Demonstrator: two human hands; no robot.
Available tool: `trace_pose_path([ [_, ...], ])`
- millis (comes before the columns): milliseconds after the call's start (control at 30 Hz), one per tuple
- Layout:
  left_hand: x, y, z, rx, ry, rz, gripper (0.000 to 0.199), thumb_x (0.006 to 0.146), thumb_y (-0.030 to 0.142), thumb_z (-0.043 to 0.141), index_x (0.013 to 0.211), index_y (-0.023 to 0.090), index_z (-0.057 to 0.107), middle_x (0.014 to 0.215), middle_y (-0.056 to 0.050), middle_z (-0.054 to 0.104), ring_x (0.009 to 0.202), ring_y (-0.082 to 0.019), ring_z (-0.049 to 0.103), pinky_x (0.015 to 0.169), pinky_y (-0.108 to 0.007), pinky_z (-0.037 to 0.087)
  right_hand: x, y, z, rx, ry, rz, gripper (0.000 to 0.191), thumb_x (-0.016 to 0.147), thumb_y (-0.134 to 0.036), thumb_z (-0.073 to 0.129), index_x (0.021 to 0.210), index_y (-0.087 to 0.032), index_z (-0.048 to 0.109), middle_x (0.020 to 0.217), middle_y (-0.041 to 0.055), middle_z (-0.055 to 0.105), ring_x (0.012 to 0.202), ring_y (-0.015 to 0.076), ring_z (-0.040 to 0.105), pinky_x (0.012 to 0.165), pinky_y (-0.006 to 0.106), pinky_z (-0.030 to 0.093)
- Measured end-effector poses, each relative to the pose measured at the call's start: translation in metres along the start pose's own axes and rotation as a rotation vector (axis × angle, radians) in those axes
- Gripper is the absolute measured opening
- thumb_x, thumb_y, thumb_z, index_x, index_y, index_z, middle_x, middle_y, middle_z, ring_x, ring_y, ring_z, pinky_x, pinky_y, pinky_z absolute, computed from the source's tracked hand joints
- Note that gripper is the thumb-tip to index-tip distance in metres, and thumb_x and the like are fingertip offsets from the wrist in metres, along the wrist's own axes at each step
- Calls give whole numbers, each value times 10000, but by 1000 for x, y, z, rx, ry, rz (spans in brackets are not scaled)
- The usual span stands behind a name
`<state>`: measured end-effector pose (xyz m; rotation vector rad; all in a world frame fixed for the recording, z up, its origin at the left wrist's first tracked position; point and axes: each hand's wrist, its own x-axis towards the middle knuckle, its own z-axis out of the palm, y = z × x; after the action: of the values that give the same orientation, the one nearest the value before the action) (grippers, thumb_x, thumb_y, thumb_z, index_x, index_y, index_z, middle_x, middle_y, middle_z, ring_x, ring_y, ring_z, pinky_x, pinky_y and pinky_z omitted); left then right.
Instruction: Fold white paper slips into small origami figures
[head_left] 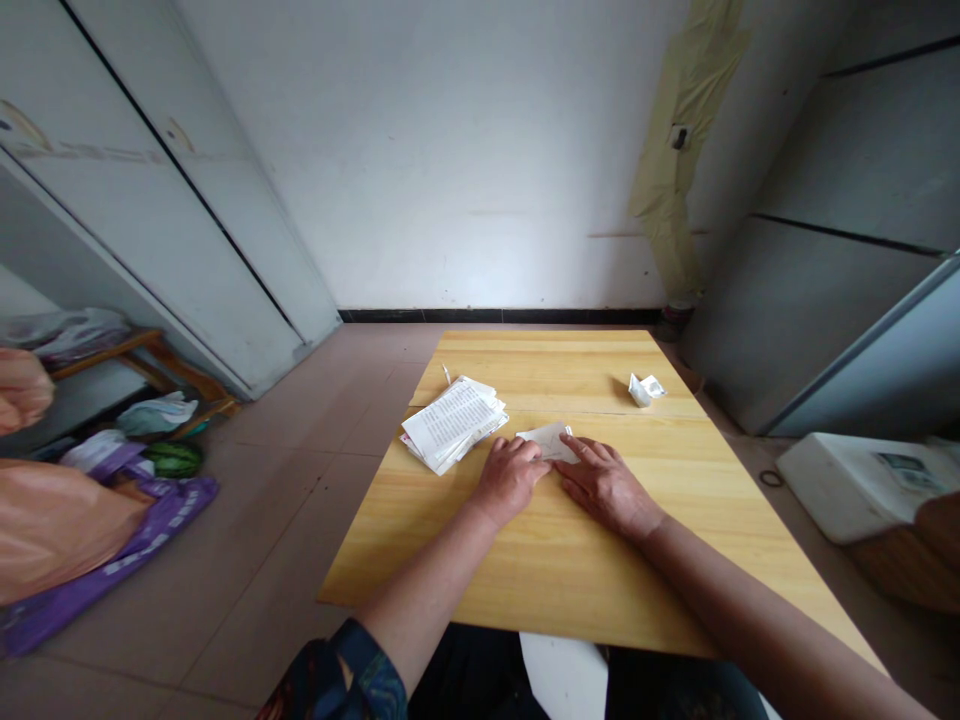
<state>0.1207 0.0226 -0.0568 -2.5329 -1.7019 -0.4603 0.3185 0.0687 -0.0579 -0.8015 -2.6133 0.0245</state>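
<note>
A small piece of white paper [549, 440], which looks folded, lies on the wooden table [600, 590] between my two hands. My left hand [512, 472] has its fingers curled together on the paper's left and lower edge. On the paper's right side rests my right hand [606, 485], its fingers spread and pressing down. To the left of my left hand is a stack of printed sheets [454, 420]. A small folded white paper piece [646, 389] stands toward the back right of the table.
A white wall [480, 160] rises beyond the table. Grey cabinets stand at the right [847, 220] and pale ones at the left. A white box [847, 487] is on the floor at right. Bags and a watermelon [174, 459] are at left.
</note>
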Motion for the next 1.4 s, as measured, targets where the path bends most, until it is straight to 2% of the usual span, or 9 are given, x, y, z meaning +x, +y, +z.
trace_pose_path([
  [233,-2,-1,-2,37,3,19,259,931,246,468,1062,336,672,993,-28,631,945,-180,543,798,-332,368,-3,4,-1,-23,43,25,235,900,-246,500,972,-216,722,1337,132,530,1153,267,517,913,436,448],
  [367,-3,-3,-3,38,3,24,287,925,230,477,1106,372,649,1030,-18,638,953,-182,551,810,-342,365,-5,7,-2,-21,48,40,228,893,-230,504,956,-216,723,1352,134,514,1158,267,512,909,431,452],
  [633,-10,-10,-7,-11,-42,3,323,900,166,493,1095,363,659,1127,-7,650,1005,-176,564,853,-358,366,-5,8,0,7,38,102,259,909,-269,483,980,-234,730,1352,128,515,1152,273,517,908,439,446],
  [1000,-27,-17,-20,48,-45,-56,262,862,139,530,996,298,689,1041,-18,670,1000,-185,557,853,-366,353,-6,11,4,19,51,104,271,912,-279,474,978,-229,732,1337,138,528,1134,274,535,909,431,431],
  [1133,-21,-8,-23,73,-40,-64,219,860,135,513,911,243,696,1012,-49,672,997,-205,557,844,-379,371,-6,11,5,20,45,107,269,911,-279,476,978,-229,732,1340,138,524,1135,269,535,915,428,425],
  [1233,-12,6,-18,13,-9,22,277,889,147,462,1070,240,651,1123,-55,651,1059,-197,550,896,-370,383,-5,12,5,20,41,112,267,909,-274,480,980,-226,733,1336,142,528,1128,267,540,912,427,428],
  [1400,-3,22,-5,-44,-9,67,278,858,205,529,1120,197,618,1235,-58,610,1114,-208,544,950,-368,402,-6,11,6,31,48,119,264,908,-275,487,1006,-242,730,1330,138,533,1137,262,532,916,425,427],
])
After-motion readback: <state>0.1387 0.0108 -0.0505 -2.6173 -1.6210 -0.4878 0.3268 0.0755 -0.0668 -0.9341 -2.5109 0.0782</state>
